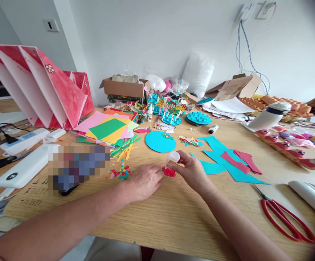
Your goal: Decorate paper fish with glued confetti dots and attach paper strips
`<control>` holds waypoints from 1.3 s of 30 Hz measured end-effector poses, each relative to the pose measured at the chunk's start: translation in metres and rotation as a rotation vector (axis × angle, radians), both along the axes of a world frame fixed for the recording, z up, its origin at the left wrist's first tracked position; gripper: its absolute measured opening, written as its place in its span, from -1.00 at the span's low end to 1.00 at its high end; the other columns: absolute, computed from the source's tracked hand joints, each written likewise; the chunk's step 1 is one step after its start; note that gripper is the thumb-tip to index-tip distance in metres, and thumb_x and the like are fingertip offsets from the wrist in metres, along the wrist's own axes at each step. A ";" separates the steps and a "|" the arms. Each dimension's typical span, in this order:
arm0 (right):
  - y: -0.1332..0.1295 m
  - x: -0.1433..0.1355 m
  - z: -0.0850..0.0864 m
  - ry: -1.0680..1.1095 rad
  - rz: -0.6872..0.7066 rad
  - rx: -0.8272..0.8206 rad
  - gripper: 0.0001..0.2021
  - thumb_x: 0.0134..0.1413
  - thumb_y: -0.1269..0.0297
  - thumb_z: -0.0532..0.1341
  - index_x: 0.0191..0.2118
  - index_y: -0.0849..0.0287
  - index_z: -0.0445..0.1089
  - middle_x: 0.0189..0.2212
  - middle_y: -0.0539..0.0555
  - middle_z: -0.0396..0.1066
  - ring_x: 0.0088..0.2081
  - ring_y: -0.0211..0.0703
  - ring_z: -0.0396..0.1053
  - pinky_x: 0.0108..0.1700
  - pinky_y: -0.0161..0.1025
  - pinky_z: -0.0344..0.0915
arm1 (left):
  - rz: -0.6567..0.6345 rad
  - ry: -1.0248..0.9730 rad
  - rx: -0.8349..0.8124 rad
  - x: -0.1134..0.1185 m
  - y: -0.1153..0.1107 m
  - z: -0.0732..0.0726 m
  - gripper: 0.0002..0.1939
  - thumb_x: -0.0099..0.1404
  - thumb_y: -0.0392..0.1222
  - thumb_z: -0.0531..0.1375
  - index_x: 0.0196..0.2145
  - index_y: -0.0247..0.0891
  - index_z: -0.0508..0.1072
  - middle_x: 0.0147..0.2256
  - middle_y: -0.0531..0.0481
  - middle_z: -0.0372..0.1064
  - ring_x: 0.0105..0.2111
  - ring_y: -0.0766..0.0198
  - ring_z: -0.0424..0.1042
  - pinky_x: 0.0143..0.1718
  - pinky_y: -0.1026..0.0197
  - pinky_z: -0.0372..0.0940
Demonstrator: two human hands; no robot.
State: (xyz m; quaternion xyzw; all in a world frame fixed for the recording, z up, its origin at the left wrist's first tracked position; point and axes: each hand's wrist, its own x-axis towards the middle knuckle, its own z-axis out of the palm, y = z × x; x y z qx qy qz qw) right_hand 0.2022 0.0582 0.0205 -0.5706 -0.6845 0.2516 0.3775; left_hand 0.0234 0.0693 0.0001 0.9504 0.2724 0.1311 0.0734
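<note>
My right hand (pixel 191 172) is wrapped round a small white bottle (pixel 173 158), tipped over a small red paper piece (pixel 169 172) on the wooden table. My left hand (pixel 146 181) rests palm down, its fingertips at the left edge of that red piece; whether they pinch it cannot be made out. Just behind the hands lies a blue paper disc (pixel 160 141) with a small green decorated piece (pixel 167 136) on it. Colourful paper dots (pixel 122 172) are scattered to the left of my left hand.
Red-handled scissors (pixel 285 221) lie at the right front, near blue paper scraps (pixel 214 154). Coloured sheets (pixel 107 128) and green strips (pixel 126 146) are at the left. Behind stand a glue bottle (pixel 149 113), blue decorated discs (pixel 198 118) and a cardboard box (pixel 123 88).
</note>
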 end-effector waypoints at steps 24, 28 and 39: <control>-0.015 0.002 0.005 0.021 -0.014 -0.039 -0.77 -0.18 0.08 0.23 -0.45 0.14 0.29 -0.50 -0.02 0.36 -0.40 -0.19 0.28 -0.36 -0.28 0.19 | 0.002 0.005 0.008 -0.001 -0.001 0.002 -0.72 0.18 -0.35 0.05 -0.12 -0.29 0.25 -0.16 -0.08 0.29 -0.10 0.19 0.25 -0.09 0.12 0.19; -0.016 0.005 0.007 0.003 -0.023 -0.030 -0.75 -0.20 0.06 0.23 -0.48 0.14 0.29 -0.52 -0.02 0.34 -0.42 -0.20 0.26 -0.36 -0.27 0.19 | -0.006 0.003 0.017 -0.001 -0.001 0.001 -0.71 0.19 -0.35 0.05 -0.10 -0.29 0.24 -0.16 -0.09 0.29 -0.10 0.18 0.24 -0.08 0.11 0.19; -0.014 0.006 0.008 -0.028 -0.036 -0.026 -0.77 -0.18 0.08 0.22 -0.46 0.14 0.29 -0.51 -0.03 0.35 -0.41 -0.20 0.27 -0.34 -0.28 0.19 | -0.001 0.000 0.025 -0.001 0.000 0.000 -0.76 0.19 -0.34 0.04 -0.14 -0.29 0.25 -0.16 -0.08 0.29 -0.12 0.18 0.25 -0.09 0.12 0.19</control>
